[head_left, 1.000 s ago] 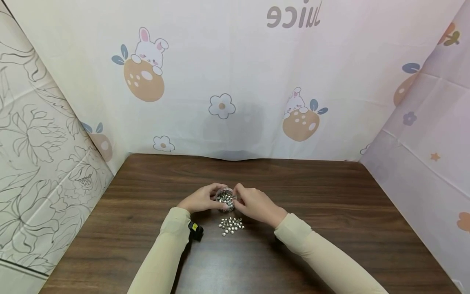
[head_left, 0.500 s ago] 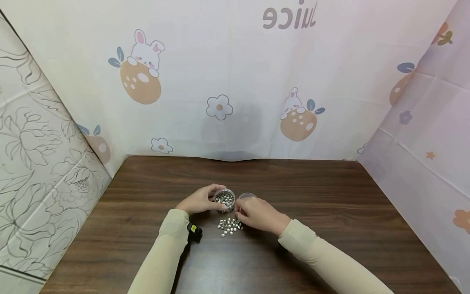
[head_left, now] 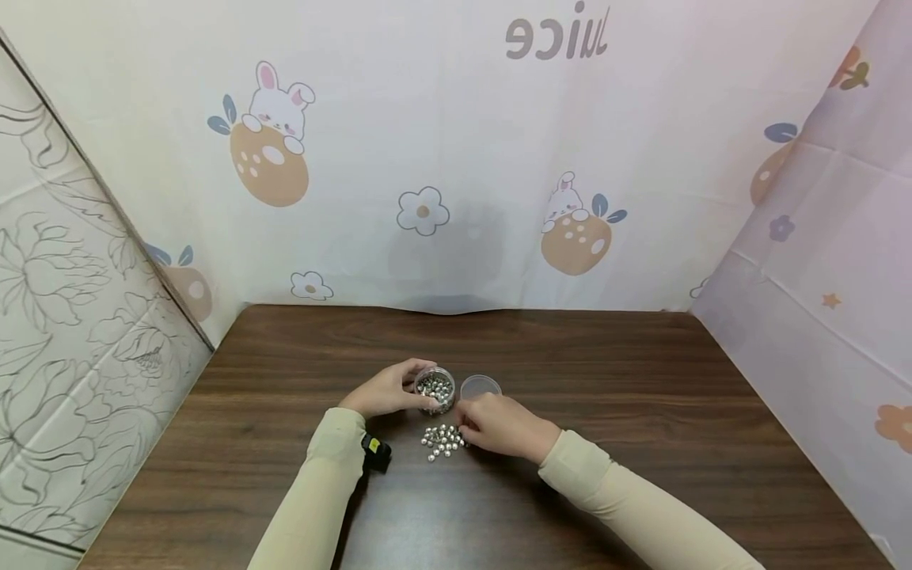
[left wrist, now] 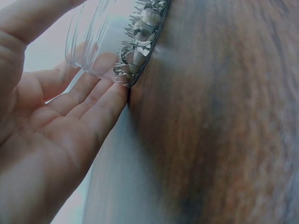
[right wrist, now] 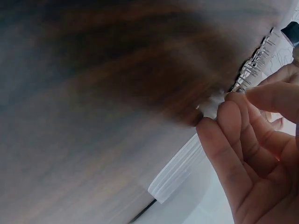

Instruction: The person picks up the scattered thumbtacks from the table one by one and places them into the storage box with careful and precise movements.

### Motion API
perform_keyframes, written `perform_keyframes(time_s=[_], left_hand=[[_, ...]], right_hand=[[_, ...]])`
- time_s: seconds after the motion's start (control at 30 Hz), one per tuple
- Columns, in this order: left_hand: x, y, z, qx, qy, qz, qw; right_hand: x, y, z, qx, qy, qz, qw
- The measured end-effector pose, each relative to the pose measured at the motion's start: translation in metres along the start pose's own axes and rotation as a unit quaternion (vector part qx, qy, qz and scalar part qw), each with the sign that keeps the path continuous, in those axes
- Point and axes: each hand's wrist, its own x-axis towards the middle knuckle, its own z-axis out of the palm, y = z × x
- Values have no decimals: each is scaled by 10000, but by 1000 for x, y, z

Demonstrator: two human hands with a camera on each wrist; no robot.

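Counter, dark wood grain. Near: loose silver tacks, between the hands; presumably light, stiff, slick, prickly, best taken by the domed heads. Right hand: thumb and forefinger together at their right edge; whether pinching one, cannot tell. Left hand: curled round clear jar of tacks, just beyond. Far: clear lid, right of jar.

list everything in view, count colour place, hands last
table: one, dark brown, lower half of view
jar: one, clear, mid-table
tacks inside: many, silver, in jar
loose tacks: many, silver, nearer than jar
lid: one, clear, right of jar
wrist device: one, black and yellow, left wrist
printed backdrop: three sides, pale, behind and beside table
sleeves: two, cream, lower left and right
left hand: one, bare, gripping jar
right hand: one, bare, at loose tacks
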Motion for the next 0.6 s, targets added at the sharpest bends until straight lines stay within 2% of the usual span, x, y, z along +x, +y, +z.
perform_keyframes(time_s=[0.17, 0.33, 0.6], left_hand=[[-1, 1, 0, -53, -45, -66, 10000], [-1, 0, 2, 91, 19, -76, 9999], [12, -29, 5, 156, 205, -138, 9996]], right_hand=[[0, 1, 1, -137, 53, -65, 9999], [-1, 3, 3, -219, 116, -113, 9996], [0, 5, 3, -56, 69, -36, 10000]])
